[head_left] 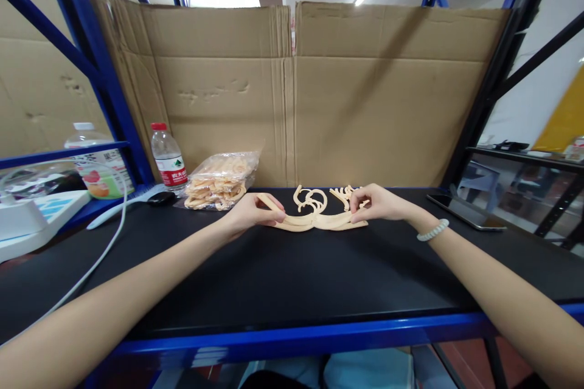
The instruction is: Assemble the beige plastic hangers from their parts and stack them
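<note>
A small stack of cream plastic hangers (314,219) with curled hooks lies on the black tabletop (292,279). My left hand (249,214) is closed in a pinch on the left end of the stack. At the right end my right hand (376,202) is also closed, fingers gripping the hangers; a white coil band sits on that wrist. More cream hanger pieces (343,193) lie just behind the stack, partly hidden by my right hand.
A clear bag of cream hangers (222,181) rests at the back left, beside a water bottle (168,158) and a larger bottle (98,164). A white cable (107,237) crosses the left side. A phone (465,211) lies at the right. Cardboard sheets (356,91) wall off the back.
</note>
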Motion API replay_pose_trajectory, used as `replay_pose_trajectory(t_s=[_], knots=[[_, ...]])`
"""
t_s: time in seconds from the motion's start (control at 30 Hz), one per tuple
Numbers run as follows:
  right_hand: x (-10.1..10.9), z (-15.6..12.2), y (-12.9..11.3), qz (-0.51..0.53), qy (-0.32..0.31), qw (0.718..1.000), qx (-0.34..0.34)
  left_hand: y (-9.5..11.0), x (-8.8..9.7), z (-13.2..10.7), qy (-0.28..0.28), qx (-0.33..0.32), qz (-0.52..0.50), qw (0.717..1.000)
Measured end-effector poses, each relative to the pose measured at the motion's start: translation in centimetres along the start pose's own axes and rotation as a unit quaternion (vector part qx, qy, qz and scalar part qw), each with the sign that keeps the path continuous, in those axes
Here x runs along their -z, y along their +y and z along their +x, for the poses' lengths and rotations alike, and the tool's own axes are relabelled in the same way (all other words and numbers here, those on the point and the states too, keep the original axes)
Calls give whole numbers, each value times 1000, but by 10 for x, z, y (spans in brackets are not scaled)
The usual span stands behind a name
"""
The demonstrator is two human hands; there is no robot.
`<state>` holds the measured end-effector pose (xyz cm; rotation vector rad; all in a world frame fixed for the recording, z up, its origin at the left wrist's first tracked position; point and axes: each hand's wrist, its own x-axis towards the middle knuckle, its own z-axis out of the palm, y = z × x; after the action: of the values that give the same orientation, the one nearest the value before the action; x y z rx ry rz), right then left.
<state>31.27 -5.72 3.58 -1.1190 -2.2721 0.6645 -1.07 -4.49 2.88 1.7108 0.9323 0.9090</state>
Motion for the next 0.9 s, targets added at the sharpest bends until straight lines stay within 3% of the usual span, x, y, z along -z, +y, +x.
replay_pose_trajectory(t_s=[0.27, 0.4, 0.57, 0.73, 0.9], knots=[[-2, -1, 6, -74, -79, 994, 4, -8, 12, 5, -86, -133, 224, 962], [-3, -1, 8, -73, -105, 992, -18, -11, 14, 4, -120, -240, 359, 894], [-5, -1, 9, -104, -107, 989, -16, -16, 14, 4, -119, -322, 468, 814], [-5, 0, 7, -149, -83, 985, 17, -17, 12, 4, -107, -356, 515, 772], [-4, -1, 8, -180, -78, 980, 19, -17, 10, 2, -104, -358, 532, 760]])
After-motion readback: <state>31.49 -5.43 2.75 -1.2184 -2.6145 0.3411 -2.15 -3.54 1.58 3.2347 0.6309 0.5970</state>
